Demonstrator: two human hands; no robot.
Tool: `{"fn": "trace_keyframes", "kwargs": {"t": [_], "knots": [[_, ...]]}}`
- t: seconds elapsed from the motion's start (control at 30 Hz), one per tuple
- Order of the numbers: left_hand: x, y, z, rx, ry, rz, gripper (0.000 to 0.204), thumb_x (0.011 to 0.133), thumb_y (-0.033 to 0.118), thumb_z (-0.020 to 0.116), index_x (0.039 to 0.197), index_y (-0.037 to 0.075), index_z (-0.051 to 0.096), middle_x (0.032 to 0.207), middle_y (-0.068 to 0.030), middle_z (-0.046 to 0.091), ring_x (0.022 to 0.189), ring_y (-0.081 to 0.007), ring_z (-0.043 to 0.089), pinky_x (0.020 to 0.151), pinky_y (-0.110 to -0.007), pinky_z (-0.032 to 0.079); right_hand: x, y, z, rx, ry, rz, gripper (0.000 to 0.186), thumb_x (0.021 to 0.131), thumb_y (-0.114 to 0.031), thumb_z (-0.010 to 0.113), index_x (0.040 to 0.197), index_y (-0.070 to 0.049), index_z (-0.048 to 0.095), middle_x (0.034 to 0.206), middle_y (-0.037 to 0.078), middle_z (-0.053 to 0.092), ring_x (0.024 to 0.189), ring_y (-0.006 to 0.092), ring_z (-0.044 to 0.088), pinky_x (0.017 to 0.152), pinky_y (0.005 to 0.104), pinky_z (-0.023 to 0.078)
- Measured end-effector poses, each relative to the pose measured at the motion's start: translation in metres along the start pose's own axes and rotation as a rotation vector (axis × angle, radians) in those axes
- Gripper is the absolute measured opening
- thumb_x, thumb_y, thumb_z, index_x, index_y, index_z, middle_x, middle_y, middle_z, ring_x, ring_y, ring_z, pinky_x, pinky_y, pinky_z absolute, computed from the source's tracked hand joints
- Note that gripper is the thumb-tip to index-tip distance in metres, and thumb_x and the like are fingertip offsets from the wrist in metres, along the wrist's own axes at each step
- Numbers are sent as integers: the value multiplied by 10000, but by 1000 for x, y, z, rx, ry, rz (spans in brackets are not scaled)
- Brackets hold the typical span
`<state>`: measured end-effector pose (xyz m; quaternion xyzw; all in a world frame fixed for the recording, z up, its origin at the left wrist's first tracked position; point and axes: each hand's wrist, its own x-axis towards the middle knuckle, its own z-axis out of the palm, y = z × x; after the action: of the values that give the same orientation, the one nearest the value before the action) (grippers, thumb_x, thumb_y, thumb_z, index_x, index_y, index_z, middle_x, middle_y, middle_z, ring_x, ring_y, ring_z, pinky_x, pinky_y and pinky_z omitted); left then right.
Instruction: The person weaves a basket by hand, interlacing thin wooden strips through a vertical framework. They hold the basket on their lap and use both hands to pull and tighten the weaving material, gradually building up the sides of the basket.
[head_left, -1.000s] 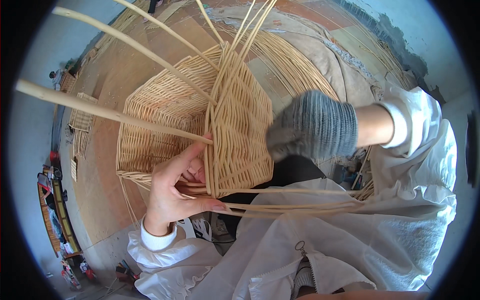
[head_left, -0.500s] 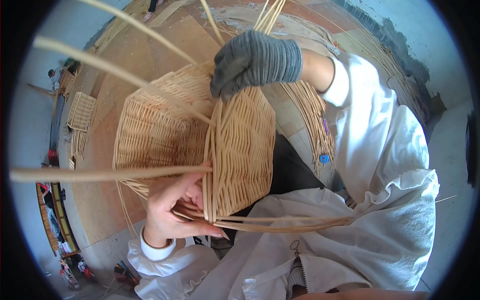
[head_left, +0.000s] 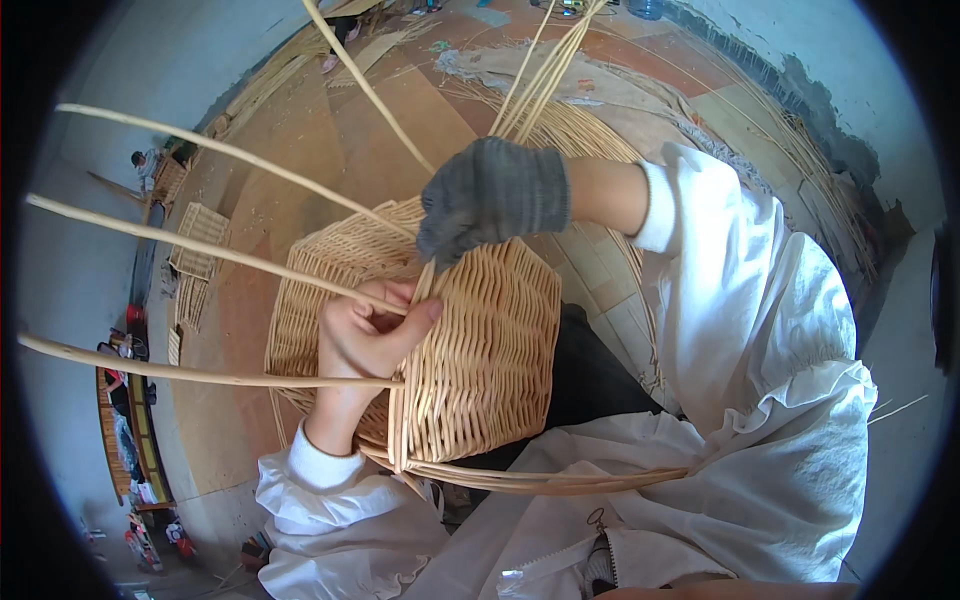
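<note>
Wicker basket (head_left: 495, 350) sideways, open toward left

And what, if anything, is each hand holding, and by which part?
The left hand holds the wicker basket by its rim, thumb outside, fingers inside. The gloved right hand is farther along the rim; what it grips is hidden.

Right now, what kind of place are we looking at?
Probably a basket-weaving workshop: there's a wicker basket with sticks poking out, a big bundle of canes on the floor, and another woven piece over at the left.
</note>
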<state>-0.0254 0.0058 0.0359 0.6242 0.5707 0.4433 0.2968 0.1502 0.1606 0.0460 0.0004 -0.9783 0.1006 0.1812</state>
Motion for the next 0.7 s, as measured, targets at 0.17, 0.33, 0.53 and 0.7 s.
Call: {"fn": "trace_keyframes", "kwargs": {"t": [0.17,0.33,0.53,0.7], "knots": [[4,9,5,-46,16,-52,127,777,29,702,722,-65,638,692,-66,644,588,-45,521,518,-199,404,-49,77,-44,-778,353,135,141,801,-276,633,825,-138,647,829,53,619,817,237,615,636,363,502],[10,0,4,-56,-15,12,148,798,22,676,677,-51,629,705,-64,644,601,-57,535,553,-203,427,-35,85,-10,196,996,249,291,820,-257,658,1010,-41,619,972,118,657,911,271,627,791,360,513],[17,6,10,-122,-28,-71,90,813,28,664,760,-46,662,624,-2,613,547,-23,502,487,-175,381,-15,42,-70,864,695,317,550,802,-372,696,1141,29,535,1012,175,646,970,211,617,876,333,489],[15,15,11,-90,-58,-97,111,805,40,677,734,-43,654,617,-6,612,542,-20,494,484,-177,377,-28,127,-40,82,370,532,441,814,-314,687,1120,-18,572,1063,160,634,991,240,616,895,320,484]]}}
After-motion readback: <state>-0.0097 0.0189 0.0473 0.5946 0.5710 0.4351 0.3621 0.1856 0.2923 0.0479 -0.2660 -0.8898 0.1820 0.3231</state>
